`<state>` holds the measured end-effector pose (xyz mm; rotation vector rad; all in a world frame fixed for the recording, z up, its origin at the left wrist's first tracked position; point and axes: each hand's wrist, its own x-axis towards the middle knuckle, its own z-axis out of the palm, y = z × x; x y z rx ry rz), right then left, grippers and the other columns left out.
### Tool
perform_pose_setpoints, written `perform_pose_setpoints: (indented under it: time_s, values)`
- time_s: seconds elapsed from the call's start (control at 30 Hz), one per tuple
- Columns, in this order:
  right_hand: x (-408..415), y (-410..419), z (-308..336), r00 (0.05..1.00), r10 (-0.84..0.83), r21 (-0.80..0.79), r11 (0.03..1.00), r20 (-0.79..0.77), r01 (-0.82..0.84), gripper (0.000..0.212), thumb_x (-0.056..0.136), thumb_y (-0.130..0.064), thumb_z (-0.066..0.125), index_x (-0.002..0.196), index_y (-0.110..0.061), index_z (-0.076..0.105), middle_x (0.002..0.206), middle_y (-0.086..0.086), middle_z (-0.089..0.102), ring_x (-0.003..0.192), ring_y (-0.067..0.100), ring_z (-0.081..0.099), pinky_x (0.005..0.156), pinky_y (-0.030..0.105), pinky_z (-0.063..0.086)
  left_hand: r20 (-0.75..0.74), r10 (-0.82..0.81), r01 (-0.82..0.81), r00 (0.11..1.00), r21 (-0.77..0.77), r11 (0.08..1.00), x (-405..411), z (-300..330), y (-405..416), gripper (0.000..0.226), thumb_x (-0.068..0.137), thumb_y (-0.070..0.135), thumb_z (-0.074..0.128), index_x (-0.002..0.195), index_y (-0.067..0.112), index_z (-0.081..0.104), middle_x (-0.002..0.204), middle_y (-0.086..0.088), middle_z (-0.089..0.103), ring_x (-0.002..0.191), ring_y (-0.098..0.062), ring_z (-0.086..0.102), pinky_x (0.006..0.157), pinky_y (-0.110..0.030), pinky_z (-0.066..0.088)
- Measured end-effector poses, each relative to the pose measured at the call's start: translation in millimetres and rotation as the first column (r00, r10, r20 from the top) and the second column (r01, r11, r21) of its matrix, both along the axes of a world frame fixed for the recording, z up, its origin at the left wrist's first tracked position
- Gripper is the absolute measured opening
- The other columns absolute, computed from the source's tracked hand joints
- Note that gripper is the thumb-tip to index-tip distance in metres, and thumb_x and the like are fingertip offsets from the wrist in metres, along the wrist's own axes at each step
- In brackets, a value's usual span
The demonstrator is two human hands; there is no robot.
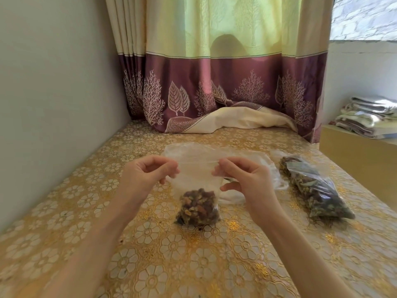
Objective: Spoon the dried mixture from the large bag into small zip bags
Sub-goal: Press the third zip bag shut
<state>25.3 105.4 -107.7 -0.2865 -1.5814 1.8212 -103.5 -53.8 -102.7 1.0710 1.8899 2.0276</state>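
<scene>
While you hold the small zip bag [198, 190] up by its top edge, your left hand [148, 175] pinches the left corner and your right hand [240, 177] pinches the right corner, fingers curled tight on the plastic. Dried mixture [198, 208] sits in the bag's bottom, which touches the gold floral tablecloth [150, 265]. Large bag [315, 188] of mixture lies flat at 3 o'clock from your hands, apart from them. Stack of clear empty bags [193, 153] lies behind at 12 o'clock, partly hidden by your hands. Purple-hemmed curtain [214, 87] hangs beyond it. Folded cloths [369, 117] are at 2 o'clock.
</scene>
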Motion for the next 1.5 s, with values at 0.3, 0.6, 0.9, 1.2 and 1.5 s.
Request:
perform_pose_setpoints:
  time_s: [0.3,0.6,0.9,1.2,1.5]
  values:
    - [3,1,2,0.997,-0.067,0.056,0.996,0.035,0.065,0.009,0.080,-0.013,0.071,0.073,-0.011,0.074,0.068,0.004,0.073,0.058,0.007,0.061,0.045,0.016,0.044,-0.098,0.019,-0.018,0.995,0.010,1.000,-2,2,-4,0.012,0.063,0.034,0.073,0.069,0.023,0.075,0.070,-0.001,0.073,0.062,-0.007,0.065,0.059,-0.011,0.049]
    - [2,2,-2,0.995,-0.084,0.184,0.980,0.054,0.073,0.008,0.085,-0.017,0.067,0.079,-0.013,0.071,0.069,-0.002,0.071,0.047,0.010,0.047,0.042,0.016,0.039,-0.161,-0.037,0.027,0.986,-0.070,0.997,1,2,-3,0.018,0.072,0.032,0.067,0.079,0.015,0.070,0.073,0.002,0.073,0.060,0.001,0.062,0.058,-0.008,0.046]
    - [5,4,-1,0.996,-0.058,0.356,0.934,0.072,0.028,0.009,0.086,-0.014,0.066,0.078,-0.017,0.065,0.076,-0.004,0.065,0.049,0.011,0.046,0.046,0.017,0.041,-0.184,-0.057,0.030,0.981,-0.146,0.989,5,4,-2,0.024,0.071,0.044,0.063,0.077,0.023,0.071,0.068,-0.006,0.067,0.048,-0.029,0.040,0.048,-0.023,0.032]
    - [7,2,1,0.997,-0.029,0.406,0.914,0.073,-0.003,0.016,0.088,-0.009,0.062,0.075,-0.019,0.064,0.067,-0.010,0.061,0.055,-0.002,0.050,0.058,0.012,0.040,-0.228,-0.003,-0.030,0.974,-0.140,0.990,14,5,1,0.010,0.087,0.014,0.060,0.079,0.014,0.066,0.061,0.005,0.061,0.044,0.002,0.042,0.043,-0.008,0.033]
    - [7,-3,3,0.998,-0.048,0.500,0.866,0.052,0.015,0.015,0.086,-0.011,0.065,0.078,-0.024,0.067,0.070,-0.018,0.063,0.065,-0.003,0.053,0.060,0.014,0.044,-0.325,-0.005,-0.055,0.946,-0.173,0.983,16,5,2,0.013,0.083,0.017,0.065,0.071,0.017,0.064,0.055,0.014,0.054,0.053,-0.001,0.041,0.053,-0.011,0.036]
